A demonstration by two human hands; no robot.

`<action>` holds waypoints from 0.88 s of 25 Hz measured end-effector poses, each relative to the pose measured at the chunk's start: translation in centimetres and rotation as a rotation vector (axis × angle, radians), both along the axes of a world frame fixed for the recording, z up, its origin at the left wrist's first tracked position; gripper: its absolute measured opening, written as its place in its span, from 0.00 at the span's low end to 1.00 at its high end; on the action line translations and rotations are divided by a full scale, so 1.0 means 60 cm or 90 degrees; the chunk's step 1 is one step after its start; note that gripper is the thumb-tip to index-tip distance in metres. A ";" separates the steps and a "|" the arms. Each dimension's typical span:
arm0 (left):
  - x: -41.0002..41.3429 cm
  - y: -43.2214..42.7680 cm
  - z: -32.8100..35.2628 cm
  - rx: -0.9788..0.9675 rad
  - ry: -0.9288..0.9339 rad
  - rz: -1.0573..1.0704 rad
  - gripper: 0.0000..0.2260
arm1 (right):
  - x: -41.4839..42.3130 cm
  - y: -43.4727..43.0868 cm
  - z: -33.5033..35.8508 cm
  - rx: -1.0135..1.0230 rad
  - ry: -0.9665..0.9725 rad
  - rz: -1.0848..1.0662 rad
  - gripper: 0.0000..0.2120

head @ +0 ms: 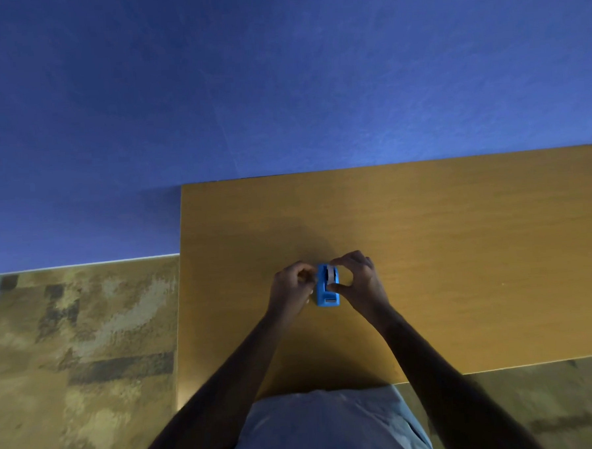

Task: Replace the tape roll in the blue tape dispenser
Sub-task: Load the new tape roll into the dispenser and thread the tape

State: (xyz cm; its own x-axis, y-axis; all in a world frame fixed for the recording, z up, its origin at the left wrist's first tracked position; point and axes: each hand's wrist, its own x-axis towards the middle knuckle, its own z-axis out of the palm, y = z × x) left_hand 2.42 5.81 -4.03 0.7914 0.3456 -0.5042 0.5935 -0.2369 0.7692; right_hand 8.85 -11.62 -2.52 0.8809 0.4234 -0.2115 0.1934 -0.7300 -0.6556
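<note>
The small blue tape dispenser [326,291] stands on the wooden table [443,251], its cutter end toward me. A pale tape roll [332,274] sits in its top slot. My left hand [291,286] presses against the dispenser's left side with fingers curled. My right hand [357,279] pinches the roll from the right, thumb low and fingers arched over the top. Whether the roll is fully seated is hidden by my fingers.
The table's left edge runs close to my left forearm, with patterned carpet [82,355] beyond it. A blue wall [280,87] rises behind the table's far edge. My pale shirt [329,428] is at the table's near edge.
</note>
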 end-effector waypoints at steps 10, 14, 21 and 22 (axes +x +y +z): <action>0.015 -0.009 -0.013 0.010 -0.010 -0.027 0.11 | 0.007 0.003 -0.011 -0.027 0.010 0.026 0.28; 0.013 -0.007 -0.015 0.019 -0.028 -0.048 0.10 | 0.004 0.003 -0.015 -0.032 0.018 0.021 0.26; 0.015 -0.010 -0.005 0.151 -0.083 -0.179 0.18 | -0.005 0.002 -0.022 -0.037 0.040 0.003 0.23; 0.015 -0.011 -0.003 0.164 -0.085 -0.199 0.19 | -0.007 0.001 -0.023 -0.042 0.038 0.006 0.22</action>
State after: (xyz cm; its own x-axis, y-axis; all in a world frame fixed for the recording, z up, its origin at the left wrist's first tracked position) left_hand 3.35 5.13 -4.24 0.9306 0.1804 -0.3185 0.3619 -0.5837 0.7268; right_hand 8.46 -11.54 -3.89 0.8618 0.4154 -0.2911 0.1626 -0.7698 -0.6172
